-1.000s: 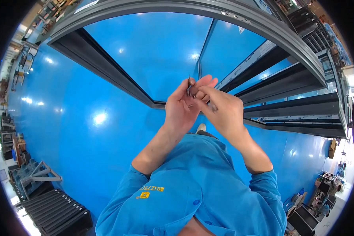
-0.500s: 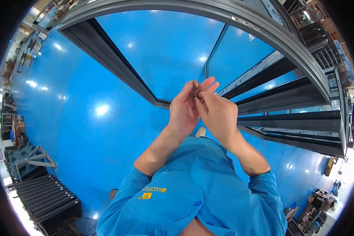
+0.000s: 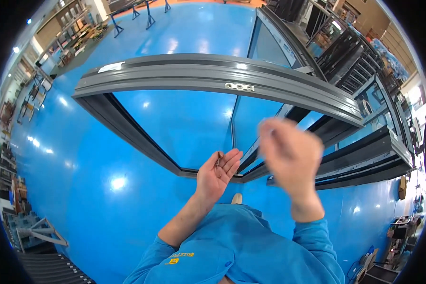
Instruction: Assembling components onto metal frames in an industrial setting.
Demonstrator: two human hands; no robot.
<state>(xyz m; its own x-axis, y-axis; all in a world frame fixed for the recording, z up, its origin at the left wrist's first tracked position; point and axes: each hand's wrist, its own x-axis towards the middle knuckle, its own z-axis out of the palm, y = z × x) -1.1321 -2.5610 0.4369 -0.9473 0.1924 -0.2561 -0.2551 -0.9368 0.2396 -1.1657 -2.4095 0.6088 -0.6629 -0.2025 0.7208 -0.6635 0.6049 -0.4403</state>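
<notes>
a person in a blue work shirt, seen from above, stands on a glossy blue floor with both bare hands out in front. the left hand, at the centre of the view, is turned palm up with its fingers extended. it holds a thin metal part, small and dark, beside the thumb; the exact shape is too small to tell. the right hand, right of centre, is raised higher and badly blurred; its fingers look curled in, but whether it holds anything cannot be told. the two hands are apart.

beyond them, a large grey frame spans the upper middle of the view, its near rail bowed by the lens. a small pale plate with round holes is set on that rail, and a white label is stuck near its left end. more dark frames stand at the right, and blue trestles at the top left.

the step in hand looks like handling small hardware beside the grey frame. the next move would seem to call for a steady, level left palm, and a fine fingertip pinch from the right.
</notes>
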